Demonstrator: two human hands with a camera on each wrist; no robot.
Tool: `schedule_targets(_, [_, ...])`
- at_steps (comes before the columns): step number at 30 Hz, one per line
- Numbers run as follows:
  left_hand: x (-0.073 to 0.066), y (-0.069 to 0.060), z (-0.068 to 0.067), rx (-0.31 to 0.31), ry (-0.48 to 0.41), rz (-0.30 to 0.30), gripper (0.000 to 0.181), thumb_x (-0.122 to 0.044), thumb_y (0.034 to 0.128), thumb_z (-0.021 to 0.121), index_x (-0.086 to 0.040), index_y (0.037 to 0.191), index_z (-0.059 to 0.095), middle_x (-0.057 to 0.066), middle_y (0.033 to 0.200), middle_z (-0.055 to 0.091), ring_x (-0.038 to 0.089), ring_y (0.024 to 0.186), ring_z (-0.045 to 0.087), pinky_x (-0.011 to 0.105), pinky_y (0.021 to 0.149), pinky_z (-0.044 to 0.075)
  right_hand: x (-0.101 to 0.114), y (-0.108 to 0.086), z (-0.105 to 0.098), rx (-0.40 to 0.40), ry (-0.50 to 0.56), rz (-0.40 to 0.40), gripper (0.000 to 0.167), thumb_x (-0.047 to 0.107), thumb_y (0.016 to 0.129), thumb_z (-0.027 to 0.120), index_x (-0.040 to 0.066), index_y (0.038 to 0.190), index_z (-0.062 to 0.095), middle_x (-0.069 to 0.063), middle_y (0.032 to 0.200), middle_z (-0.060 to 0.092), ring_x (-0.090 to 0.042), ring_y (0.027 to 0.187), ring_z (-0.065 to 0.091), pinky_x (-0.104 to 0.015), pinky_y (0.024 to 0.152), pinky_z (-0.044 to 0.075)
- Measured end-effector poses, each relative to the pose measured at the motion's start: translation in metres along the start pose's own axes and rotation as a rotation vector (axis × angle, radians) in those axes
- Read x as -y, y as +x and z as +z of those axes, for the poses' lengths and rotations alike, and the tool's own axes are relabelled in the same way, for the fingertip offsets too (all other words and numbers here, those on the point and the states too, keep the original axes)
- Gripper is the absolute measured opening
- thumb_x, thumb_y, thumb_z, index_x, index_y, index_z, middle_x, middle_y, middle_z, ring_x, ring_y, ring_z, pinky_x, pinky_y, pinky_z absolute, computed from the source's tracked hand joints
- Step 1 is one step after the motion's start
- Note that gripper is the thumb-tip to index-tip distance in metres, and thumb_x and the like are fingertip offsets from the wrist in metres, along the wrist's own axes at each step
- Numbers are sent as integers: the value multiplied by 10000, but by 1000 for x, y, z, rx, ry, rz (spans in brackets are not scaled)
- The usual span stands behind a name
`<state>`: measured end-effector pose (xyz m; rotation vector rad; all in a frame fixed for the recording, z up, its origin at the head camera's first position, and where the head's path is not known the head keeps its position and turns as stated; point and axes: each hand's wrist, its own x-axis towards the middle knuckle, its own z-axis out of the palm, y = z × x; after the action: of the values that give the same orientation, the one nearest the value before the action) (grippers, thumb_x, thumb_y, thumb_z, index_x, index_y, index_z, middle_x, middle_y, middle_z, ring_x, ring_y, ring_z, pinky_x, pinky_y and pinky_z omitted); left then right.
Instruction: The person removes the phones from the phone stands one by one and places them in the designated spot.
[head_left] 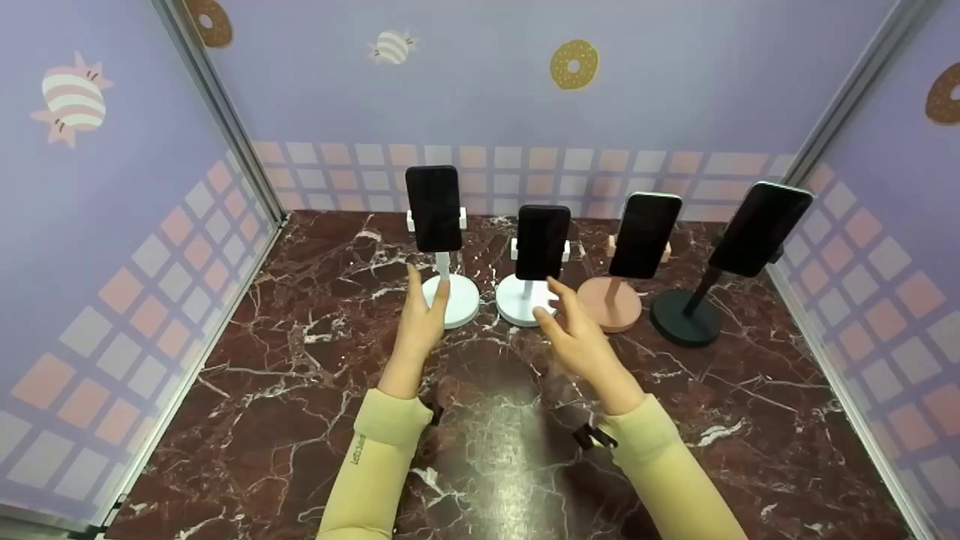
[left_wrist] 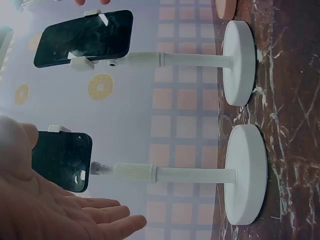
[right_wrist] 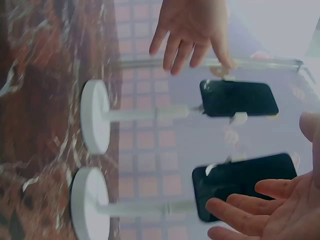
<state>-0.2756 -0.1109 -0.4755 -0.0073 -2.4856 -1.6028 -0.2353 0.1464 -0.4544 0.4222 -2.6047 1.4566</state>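
Two phones sit upright in white phone stands: a taller left stand [head_left: 451, 304] with its phone [head_left: 435, 208], and a second stand [head_left: 517, 301] with its phone [head_left: 541, 241]. My left hand [head_left: 421, 319] is raised in front of the left stand, fingers extended and holding nothing. My right hand [head_left: 579, 337] hovers near the second stand, fingers spread and slightly bent, also holding nothing. From the right wrist view, the left hand [right_wrist: 192, 30] shows a bare palm beside one phone [right_wrist: 239, 98]. Fingers of the right hand [right_wrist: 285, 212] overlap another phone in that view; contact cannot be told.
Right of these stand a pink phone stand [head_left: 611, 306] holding a phone [head_left: 645, 234] and a black one [head_left: 685, 319] with a tilted phone [head_left: 761, 227]. All rest on a dark red marbled table [head_left: 262, 420]. Purple patterned panels [head_left: 480, 90] enclose three sides.
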Motion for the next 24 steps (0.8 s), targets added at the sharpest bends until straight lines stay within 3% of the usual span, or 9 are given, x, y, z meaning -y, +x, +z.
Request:
schedule_targets(4, [-5, 7, -2, -73, -15, 6, 1315, -908, 744, 242, 57, 1621, 81, 294, 1681, 158, 450, 1558, 210, 526, 1298, 185, 12, 10, 7, 4, 70, -44, 561, 246, 1069, 563, 7, 1548, 392, -220, 1552, 483, -420, 1363, 546, -574, 1110, 468])
schedule_targets(7, [-9, 13, -3, -127, -34, 1, 1003, -691, 988, 328, 62, 1617, 117, 293, 1669, 209, 430, 1554, 245, 501, 1297, 205, 19, 19, 12, 4, 90, -52, 541, 254, 1073, 556, 16, 1537, 415, -204, 1542, 508, -399, 1357, 560, -606, 1112, 451])
schedule_targets(9, [-11, 17, -3, -163, -65, -3, 807, -476, 1085, 410, 64, 1615, 131, 297, 1661, 235, 417, 1552, 262, 486, 1296, 217, 24, 26, 15, 8, 100, -49, 532, 272, 1076, 551, 30, 1533, 429, -192, 1538, 519, -392, 1363, 558, -622, 1127, 433])
schedule_targets(12, [-13, 24, -3, -206, -115, -1, 705, -285, 1098, 477, 76, 1608, 152, 299, 1655, 252, 405, 1552, 276, 472, 1291, 240, 32, 37, 19, 13, 130, -49, 521, 279, 1079, 546, 33, 1526, 444, -191, 1534, 524, -397, 1375, 546, -597, 1152, 426])
schedule_targets(17, [-17, 35, -2, -244, -183, 17, 669, -249, 1099, 475, 97, 1594, 185, 297, 1654, 263, 404, 1549, 286, 466, 1272, 294, 45, 56, 25, 19, 163, -48, 509, 275, 1084, 533, 23, 1519, 451, -188, 1534, 524, -357, 1367, 563, -531, 1167, 438])
schedule_targets(24, [-21, 46, -3, -273, -289, 47, 609, -189, 1093, 486, 117, 1566, 255, 310, 1606, 356, 423, 1500, 376, 448, 1254, 334, 56, 78, 35, 32, 92, -17, 607, 306, 1070, 553, 3, 1563, 373, -219, 1578, 457, -364, 1421, 511, -467, 1184, 433])
